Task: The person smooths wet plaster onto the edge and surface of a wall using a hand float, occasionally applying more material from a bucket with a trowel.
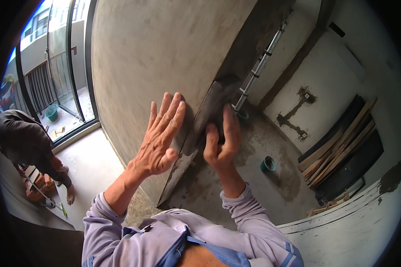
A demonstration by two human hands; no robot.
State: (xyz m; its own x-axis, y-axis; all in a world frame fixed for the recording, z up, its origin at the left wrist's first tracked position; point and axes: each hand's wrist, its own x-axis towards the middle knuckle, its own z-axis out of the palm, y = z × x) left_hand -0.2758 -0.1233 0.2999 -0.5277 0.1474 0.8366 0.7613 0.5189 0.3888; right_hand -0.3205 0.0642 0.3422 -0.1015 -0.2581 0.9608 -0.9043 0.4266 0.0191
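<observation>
My left hand is open, its fingers stretched upward and palm toward the grey plastered wall. I cannot tell whether the palm touches it. My right hand is at the wall's vertical corner, with thumb and forefinger pointing up. It appears closed round a dark, flat, trowel-like tool, which is smeared by motion and lies along the corner edge. The handle and the other fingers are hidden. The wall's narrow side face is darker than its broad face.
A silver telescopic ladder leans beyond the corner. A green bucket stands on the floor at right, near stacked planks. On the left, another person bends over bricks beside a glass door.
</observation>
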